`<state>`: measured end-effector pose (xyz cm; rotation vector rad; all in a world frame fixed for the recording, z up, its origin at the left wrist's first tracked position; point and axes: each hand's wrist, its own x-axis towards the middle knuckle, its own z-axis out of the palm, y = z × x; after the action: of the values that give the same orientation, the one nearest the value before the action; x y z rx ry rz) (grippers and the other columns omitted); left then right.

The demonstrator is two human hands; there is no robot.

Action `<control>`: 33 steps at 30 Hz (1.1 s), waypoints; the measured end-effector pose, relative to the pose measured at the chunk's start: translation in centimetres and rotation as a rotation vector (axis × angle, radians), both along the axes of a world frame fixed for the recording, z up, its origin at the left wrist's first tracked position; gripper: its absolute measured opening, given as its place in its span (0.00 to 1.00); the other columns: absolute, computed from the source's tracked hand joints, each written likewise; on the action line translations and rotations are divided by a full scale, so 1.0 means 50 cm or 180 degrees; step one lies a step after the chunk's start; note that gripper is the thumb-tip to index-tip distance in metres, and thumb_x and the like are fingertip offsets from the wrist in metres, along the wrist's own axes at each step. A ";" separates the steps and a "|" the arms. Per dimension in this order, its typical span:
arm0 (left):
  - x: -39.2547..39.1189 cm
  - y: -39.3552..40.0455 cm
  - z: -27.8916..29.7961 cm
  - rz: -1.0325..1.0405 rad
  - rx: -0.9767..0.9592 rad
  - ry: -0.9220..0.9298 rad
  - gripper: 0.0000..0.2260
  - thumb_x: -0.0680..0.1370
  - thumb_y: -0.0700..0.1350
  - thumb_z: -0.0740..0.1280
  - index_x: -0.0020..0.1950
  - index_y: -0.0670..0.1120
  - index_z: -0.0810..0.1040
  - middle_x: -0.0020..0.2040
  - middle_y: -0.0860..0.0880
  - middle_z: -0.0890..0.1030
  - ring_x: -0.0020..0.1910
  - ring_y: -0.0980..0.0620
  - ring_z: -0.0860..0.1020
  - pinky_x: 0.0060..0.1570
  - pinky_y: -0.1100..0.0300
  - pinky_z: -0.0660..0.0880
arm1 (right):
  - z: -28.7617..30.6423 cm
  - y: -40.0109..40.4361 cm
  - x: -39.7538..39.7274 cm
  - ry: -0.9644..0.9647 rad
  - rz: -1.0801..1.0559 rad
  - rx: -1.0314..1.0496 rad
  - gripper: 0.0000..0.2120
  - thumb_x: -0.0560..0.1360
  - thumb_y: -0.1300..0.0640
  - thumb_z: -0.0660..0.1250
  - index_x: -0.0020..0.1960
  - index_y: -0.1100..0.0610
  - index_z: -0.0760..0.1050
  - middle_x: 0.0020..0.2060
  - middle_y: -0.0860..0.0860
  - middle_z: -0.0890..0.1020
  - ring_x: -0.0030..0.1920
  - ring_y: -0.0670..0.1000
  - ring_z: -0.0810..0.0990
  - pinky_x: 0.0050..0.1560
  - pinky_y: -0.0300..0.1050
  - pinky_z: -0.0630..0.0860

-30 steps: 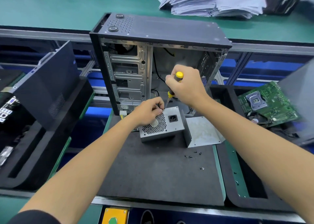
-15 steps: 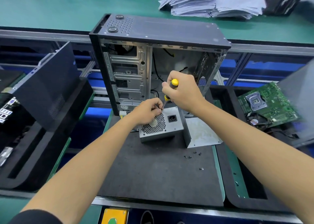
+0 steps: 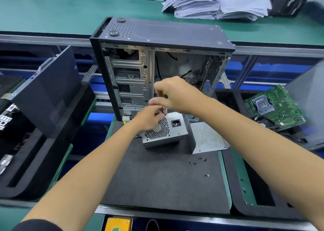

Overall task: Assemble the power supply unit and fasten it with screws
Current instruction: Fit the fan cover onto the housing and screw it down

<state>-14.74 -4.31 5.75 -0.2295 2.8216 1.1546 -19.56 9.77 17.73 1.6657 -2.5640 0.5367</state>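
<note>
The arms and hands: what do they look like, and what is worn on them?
Both forearms are bare, and the left hand and right hand wear no gloves. No ring, watch or bracelet shows. A dark sleeve covers the left upper arm at the bottom edge of the picture. No sleeve shows on the right arm.

Both hands (image 3: pixel 150 117) (image 3: pixel 177 95) at the power supply's (image 3: pixel 164 132) top edge, screwdriver (image 3: pixel 164 92) mostly hidden.

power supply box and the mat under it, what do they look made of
Power supply unit: looks like bare sheet metal with a dull grey finish; it has folded edges and a punched honeycomb grille. Mat: seems to be dark foam or rubber, matte with a fine grain and no shine; which of the two cannot be told from the look.
</note>
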 end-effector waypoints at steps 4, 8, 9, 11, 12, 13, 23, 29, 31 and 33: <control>0.002 0.001 -0.009 0.0141 -0.0185 -0.0020 0.07 0.80 0.50 0.62 0.56 0.50 0.74 0.45 0.56 0.74 0.46 0.51 0.73 0.46 0.55 0.69 | 0.025 -0.011 0.013 -0.0203 0.0040 0.0495 0.04 0.72 0.59 0.64 0.41 0.57 0.68 0.41 0.50 0.70 0.39 0.52 0.71 0.36 0.44 0.68; 0.006 0.002 0.005 -0.0009 -0.0006 0.0003 0.08 0.79 0.45 0.62 0.43 0.59 0.71 0.38 0.58 0.77 0.45 0.46 0.76 0.45 0.53 0.73 | 0.050 -0.017 0.016 0.0260 0.0013 0.0852 0.04 0.74 0.59 0.64 0.43 0.55 0.69 0.42 0.50 0.71 0.42 0.52 0.73 0.39 0.44 0.70; 0.006 0.001 0.005 -0.0050 0.0048 0.0015 0.08 0.78 0.45 0.62 0.45 0.59 0.71 0.39 0.57 0.78 0.47 0.46 0.77 0.49 0.51 0.73 | 0.053 -0.017 0.015 0.0439 -0.0016 0.0932 0.06 0.75 0.58 0.65 0.42 0.55 0.68 0.41 0.50 0.71 0.42 0.52 0.73 0.40 0.45 0.71; 0.006 0.002 0.008 -0.0090 0.0083 0.0022 0.10 0.78 0.44 0.61 0.46 0.61 0.70 0.41 0.56 0.79 0.49 0.46 0.77 0.53 0.48 0.73 | 0.054 -0.016 0.015 0.0667 -0.0084 0.1049 0.10 0.77 0.55 0.65 0.41 0.55 0.66 0.35 0.50 0.69 0.37 0.53 0.72 0.34 0.44 0.70; 0.007 0.002 0.010 -0.0085 0.0079 0.0020 0.11 0.78 0.44 0.62 0.46 0.62 0.71 0.42 0.56 0.79 0.49 0.46 0.77 0.54 0.48 0.73 | 0.053 -0.014 0.017 0.0762 -0.0114 0.1067 0.10 0.78 0.54 0.64 0.41 0.55 0.66 0.33 0.50 0.67 0.34 0.53 0.70 0.30 0.43 0.66; 0.005 0.003 0.008 -0.0068 0.0087 0.0035 0.11 0.78 0.44 0.62 0.45 0.63 0.71 0.42 0.56 0.79 0.50 0.47 0.77 0.54 0.47 0.73 | 0.051 -0.012 0.019 0.0910 -0.0134 0.1074 0.09 0.79 0.53 0.62 0.42 0.56 0.67 0.32 0.49 0.65 0.33 0.53 0.69 0.28 0.42 0.62; 0.001 0.001 -0.001 -0.0037 0.0078 -0.0020 0.09 0.79 0.44 0.61 0.45 0.59 0.69 0.30 0.61 0.75 0.34 0.54 0.71 0.41 0.55 0.69 | 0.058 -0.004 0.020 0.0446 0.0033 0.1360 0.10 0.74 0.60 0.66 0.47 0.55 0.64 0.44 0.51 0.68 0.39 0.51 0.71 0.36 0.44 0.67; 0.004 0.007 0.009 -0.0061 0.0170 -0.0047 0.10 0.80 0.43 0.61 0.58 0.49 0.78 0.29 0.58 0.72 0.33 0.53 0.68 0.40 0.55 0.67 | 0.055 -0.004 0.027 0.0871 -0.0144 0.1232 0.18 0.75 0.58 0.66 0.34 0.55 0.59 0.32 0.50 0.65 0.31 0.50 0.69 0.27 0.41 0.61; 0.004 0.008 0.015 -0.0066 0.0252 -0.0048 0.08 0.80 0.41 0.61 0.53 0.47 0.79 0.30 0.55 0.71 0.32 0.53 0.67 0.37 0.57 0.65 | 0.053 -0.001 0.031 0.1012 -0.0176 0.1183 0.19 0.78 0.56 0.63 0.33 0.56 0.57 0.30 0.50 0.61 0.28 0.48 0.63 0.25 0.41 0.56; 0.004 0.010 0.022 -0.0067 0.0320 -0.0067 0.08 0.79 0.40 0.62 0.43 0.48 0.77 0.28 0.55 0.69 0.30 0.53 0.65 0.35 0.57 0.63 | 0.048 -0.002 0.036 0.1256 -0.0226 0.1145 0.18 0.79 0.56 0.60 0.33 0.56 0.57 0.29 0.50 0.61 0.26 0.49 0.62 0.26 0.42 0.56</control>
<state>-14.52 -3.83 6.84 -0.2031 2.7319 1.2774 -17.74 9.68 20.12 1.5621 -2.5039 -0.2536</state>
